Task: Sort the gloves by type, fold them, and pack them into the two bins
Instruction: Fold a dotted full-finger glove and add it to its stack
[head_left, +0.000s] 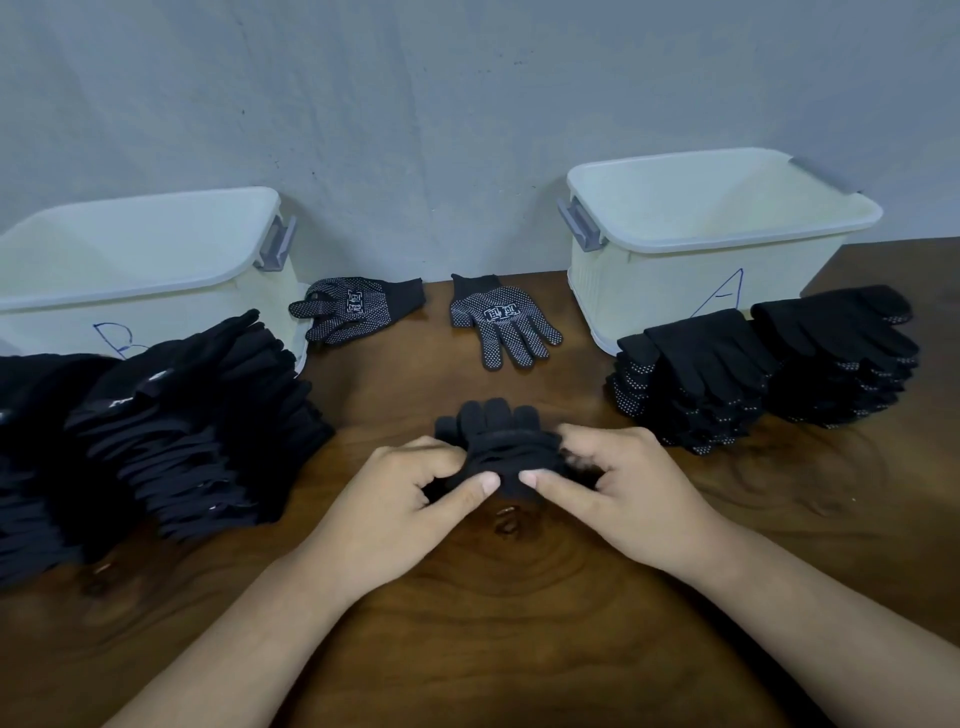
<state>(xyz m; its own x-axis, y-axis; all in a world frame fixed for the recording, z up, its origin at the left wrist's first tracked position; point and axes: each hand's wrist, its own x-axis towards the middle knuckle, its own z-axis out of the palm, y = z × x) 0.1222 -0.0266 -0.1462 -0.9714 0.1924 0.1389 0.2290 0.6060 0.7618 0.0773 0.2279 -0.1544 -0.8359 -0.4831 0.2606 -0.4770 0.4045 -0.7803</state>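
Folding is under way: the left hand (415, 483) and right hand (613, 478) both pinch a black glove (498, 441) at the near middle of the table (519, 597), fingers curled round it. Next, I'd guess, it goes into bin A (717, 249) or bin B (130, 270); both look empty.

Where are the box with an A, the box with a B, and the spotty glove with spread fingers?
Box with an A (654, 291): head view, on its front wall.
Box with a B (197, 307): head view, on its front wall.
Spotty glove with spread fingers (501, 318): head view, on its palm.
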